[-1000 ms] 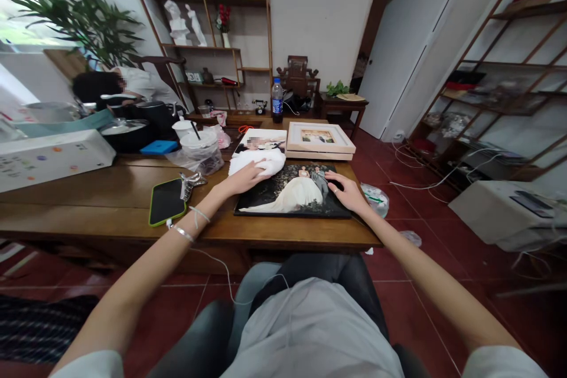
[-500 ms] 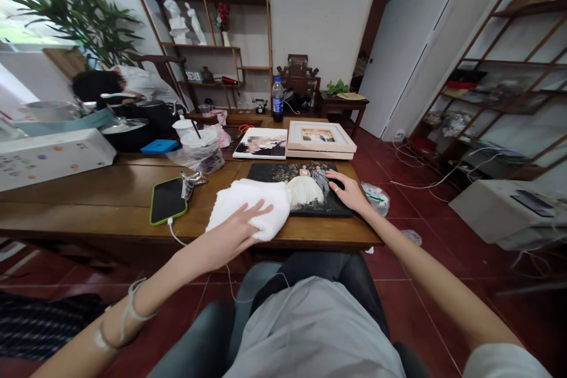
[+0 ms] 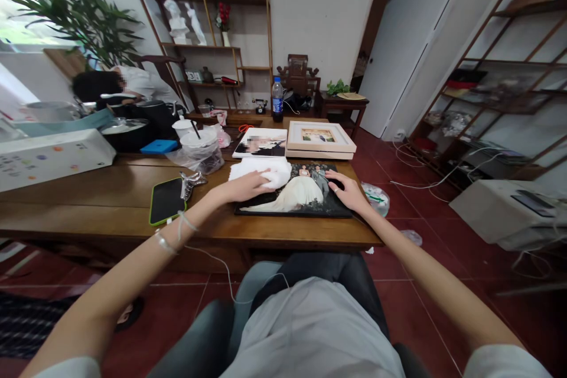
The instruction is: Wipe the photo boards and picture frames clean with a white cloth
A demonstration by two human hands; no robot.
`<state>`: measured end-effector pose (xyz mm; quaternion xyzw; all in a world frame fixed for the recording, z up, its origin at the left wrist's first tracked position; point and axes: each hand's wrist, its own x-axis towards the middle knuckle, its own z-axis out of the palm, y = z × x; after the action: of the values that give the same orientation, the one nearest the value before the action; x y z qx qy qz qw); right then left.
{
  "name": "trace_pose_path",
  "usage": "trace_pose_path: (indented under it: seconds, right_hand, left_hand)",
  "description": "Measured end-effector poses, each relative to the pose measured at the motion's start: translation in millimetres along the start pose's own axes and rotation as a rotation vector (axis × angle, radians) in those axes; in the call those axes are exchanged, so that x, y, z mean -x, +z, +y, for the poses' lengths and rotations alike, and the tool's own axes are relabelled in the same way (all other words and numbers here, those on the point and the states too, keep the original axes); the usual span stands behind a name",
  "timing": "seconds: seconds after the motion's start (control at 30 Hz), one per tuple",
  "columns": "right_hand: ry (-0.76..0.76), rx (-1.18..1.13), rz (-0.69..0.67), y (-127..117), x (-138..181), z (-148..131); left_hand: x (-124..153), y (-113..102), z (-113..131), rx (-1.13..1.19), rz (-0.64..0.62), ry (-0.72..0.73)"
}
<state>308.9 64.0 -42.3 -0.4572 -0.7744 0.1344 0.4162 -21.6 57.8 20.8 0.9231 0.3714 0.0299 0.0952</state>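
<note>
A dark wedding photo panel (image 3: 305,198) lies flat on the wooden table in front of me. My left hand (image 3: 243,186) presses a bunched white towel (image 3: 278,171) onto the panel's far left part, its fingers bent over the cloth. The towel covers that corner and reaches past the panel's edge. On the right side of the panel rests my right hand (image 3: 348,190), fingers spread and a ring on one of them, steadying nothing else. The photo on it shows a couple, the white dress spreading to the left.
Behind the panel lie a white photo print (image 3: 266,144) and a stack of pale frames (image 3: 321,139). To the left are a phone (image 3: 167,202) on a cable, a bagged cup (image 3: 199,144) and a long white box (image 3: 57,156). A bottle (image 3: 277,100) stands farther back.
My left hand has slid the towel away from me, from the near left corner to the far left part, uncovering the dress's lower left. My right hand has stayed put.
</note>
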Motion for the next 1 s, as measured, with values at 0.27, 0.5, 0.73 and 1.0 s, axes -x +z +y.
trace_pose_path:
  seconds: [0.27,0.5,0.73,1.0]
  right_hand:
    - [0.014,0.004,-0.007,-1,0,0]
    - [0.014,-0.014,0.005,-1,0,-1]
    - [0.030,-0.015,0.006,-1,0,-3]
    - [0.025,0.005,-0.001,-3,0,-4]
  left_hand:
    - [-37,20,-28,-0.119,0.129,-0.059]
    - [13,25,39,-0.139,0.073,0.028]
    - [61,37,100,-0.159,0.100,0.134]
    - [20,19,64,-0.089,0.043,0.101]
